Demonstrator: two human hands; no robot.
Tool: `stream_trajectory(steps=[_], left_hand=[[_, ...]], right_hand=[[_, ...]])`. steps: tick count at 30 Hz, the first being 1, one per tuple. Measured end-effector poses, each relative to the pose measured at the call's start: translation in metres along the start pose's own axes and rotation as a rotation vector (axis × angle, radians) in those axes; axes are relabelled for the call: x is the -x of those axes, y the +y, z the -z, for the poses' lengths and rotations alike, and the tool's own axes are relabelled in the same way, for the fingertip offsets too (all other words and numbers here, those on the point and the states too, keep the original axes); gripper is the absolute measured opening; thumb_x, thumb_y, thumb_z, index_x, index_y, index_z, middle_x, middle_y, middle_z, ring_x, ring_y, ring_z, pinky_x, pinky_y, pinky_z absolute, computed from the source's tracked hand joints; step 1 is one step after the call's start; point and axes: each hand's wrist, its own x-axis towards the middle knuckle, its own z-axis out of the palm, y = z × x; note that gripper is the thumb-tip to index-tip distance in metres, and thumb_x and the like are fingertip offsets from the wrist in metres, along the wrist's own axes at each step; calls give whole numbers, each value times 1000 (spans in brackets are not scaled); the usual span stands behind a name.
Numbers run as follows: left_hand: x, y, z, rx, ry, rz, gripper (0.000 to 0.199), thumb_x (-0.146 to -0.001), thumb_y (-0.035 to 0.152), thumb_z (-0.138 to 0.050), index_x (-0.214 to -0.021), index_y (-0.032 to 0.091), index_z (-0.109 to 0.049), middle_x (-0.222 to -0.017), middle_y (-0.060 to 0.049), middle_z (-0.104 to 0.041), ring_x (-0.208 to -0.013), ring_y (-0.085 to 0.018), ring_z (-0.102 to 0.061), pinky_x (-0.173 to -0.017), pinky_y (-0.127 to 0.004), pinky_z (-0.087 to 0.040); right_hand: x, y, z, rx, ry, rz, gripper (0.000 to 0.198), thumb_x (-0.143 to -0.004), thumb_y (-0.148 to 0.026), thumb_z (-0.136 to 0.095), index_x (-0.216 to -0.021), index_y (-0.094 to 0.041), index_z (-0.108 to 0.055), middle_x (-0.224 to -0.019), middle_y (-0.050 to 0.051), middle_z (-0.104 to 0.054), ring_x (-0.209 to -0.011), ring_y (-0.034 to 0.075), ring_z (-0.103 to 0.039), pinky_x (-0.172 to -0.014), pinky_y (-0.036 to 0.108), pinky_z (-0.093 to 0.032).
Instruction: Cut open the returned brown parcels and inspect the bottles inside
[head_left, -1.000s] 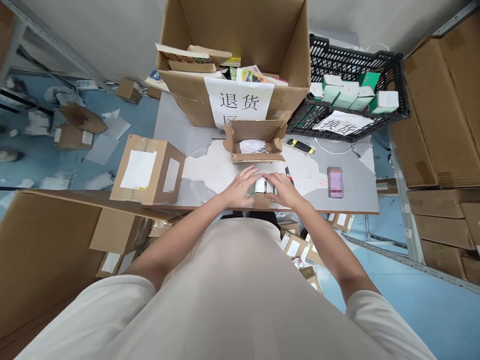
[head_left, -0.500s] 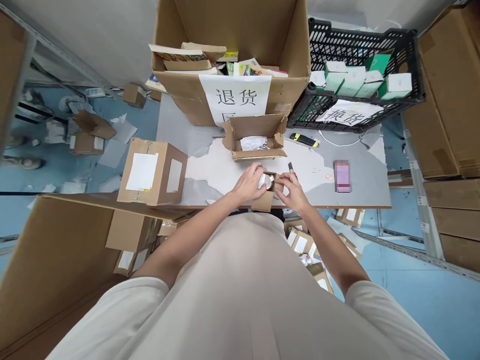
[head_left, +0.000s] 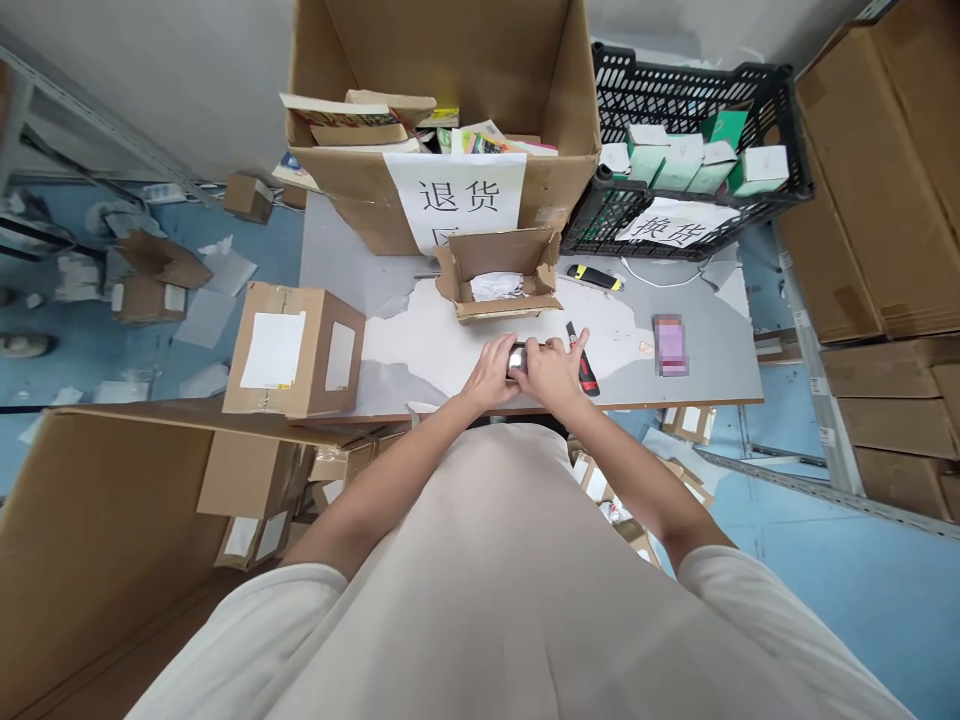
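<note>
My left hand (head_left: 490, 374) is closed on the left side of a small shiny silver object (head_left: 517, 360) near the table's front edge. From the other side my right hand (head_left: 553, 374) grips the same object, its fingers bent over the top and one finger sticking out to the right. Most of the object is covered by my fingers, so its kind is unclear. Just right of my right hand lies a red and black utility knife (head_left: 586, 372). Beyond both hands stands an open cardboard box (head_left: 495, 312) with crumpled white paper (head_left: 498, 286) inside.
A closed carton (head_left: 289, 350) stands at the table's left. Behind are a large carton of books (head_left: 345, 190) and a black crate (head_left: 581, 235) holding green-and-white boxes (head_left: 682, 160). A yellow and black cutter (head_left: 595, 277) and a pink-purple item (head_left: 670, 345) lie to the right.
My right hand has moved left and closed over the silver object. The small cardboard box that was between my hands no longer shows. More of the red utility knife is visible.
</note>
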Motion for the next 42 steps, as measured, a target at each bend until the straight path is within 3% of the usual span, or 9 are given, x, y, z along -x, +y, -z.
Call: stream_trajectory(steps=[7, 13, 19, 25, 28, 31, 34, 39, 42], left_hand=[[-10, -9, -10, 71, 61, 57, 107, -58, 44, -78, -143, 10, -22, -129, -20, -52, -120, -34, -49, -104, -51, -38], [-10, 0, -9, -17, 41, 140, 96, -62, 39, -75, -141, 13, -28, -127, -18, -53, -120, -34, -51, -101, -49, -41], [-9, 4, -7, -36, 49, 172, 100, -60, 41, -78, -142, 15, -27, -131, -18, -50, -124, -35, -49, -103, -51, -39], [-8, 10, 9, -26, 59, 173, 128, -44, 53, -86, -146, 13, -18, -141, -24, -42, -133, -42, -39, -107, -60, -32], [-6, 29, 25, 18, 272, 109, 143, -39, 66, -83, -148, 12, -7, -151, -29, -21, -143, -45, -18, -112, -63, -20], [-7, 53, 44, 187, 524, 22, 123, -57, 68, -74, -148, 14, -10, -151, -26, -24, -143, -37, -23, -113, -54, -28], [-8, 69, 64, 453, 587, 15, 95, -68, 65, -69, -141, 18, -30, -139, -20, -43, -132, -31, -44, -106, -47, -40], [1, 81, 87, 1037, 333, 104, 77, -69, 72, -62, -124, 19, -51, -117, -14, -63, -111, -31, -61, -87, -46, -53], [8, 87, 91, 1265, 191, 175, 76, -69, 73, -61, -122, 19, -52, -111, -13, -67, -103, -31, -66, -82, -47, -55]], right_hand=[[-25, -7, 3, 56, -185, -123, 47, -74, -40, -59, -109, -11, -51, -88, 16, -70, -104, 37, -58, -98, 78, 6], [-10, -6, 21, 54, -64, -38, 43, -71, -41, -57, -106, -16, -49, -85, 12, -70, -98, 37, -59, -96, 78, -4], [11, 7, 78, -32, 14, 206, 43, -78, -35, -52, -117, -17, -47, -103, 15, -64, -90, 31, -60, -87, 46, -42], [5, 25, 151, -111, 350, 315, 37, -86, -32, -48, -119, -16, -47, -107, 14, -57, -100, 29, -55, -86, 41, -45], [-7, 27, 183, -180, 453, 318, 34, -92, -39, -41, -119, -19, -49, -102, 10, -59, -96, 26, -57, -82, 40, -46], [-21, 25, 205, -297, 483, 357, 39, -97, -48, -34, -117, -20, -52, -100, 7, -61, -95, 24, -59, -81, 40, -47], [-35, 20, 219, -455, 436, 389, 49, -94, -60, -35, -116, -22, -57, -104, 5, -63, -99, 24, -60, -83, 42, -49], [-54, 13, 224, -733, 262, 523, 59, -87, -69, -39, -127, -28, -55, -120, 5, -60, -108, 23, -59, -87, 46, -51], [-61, 8, 217, -805, 258, 510, 56, -87, -67, -44, -125, -28, -55, -119, 5, -61, -103, 21, -61, -84, 43, -53]])
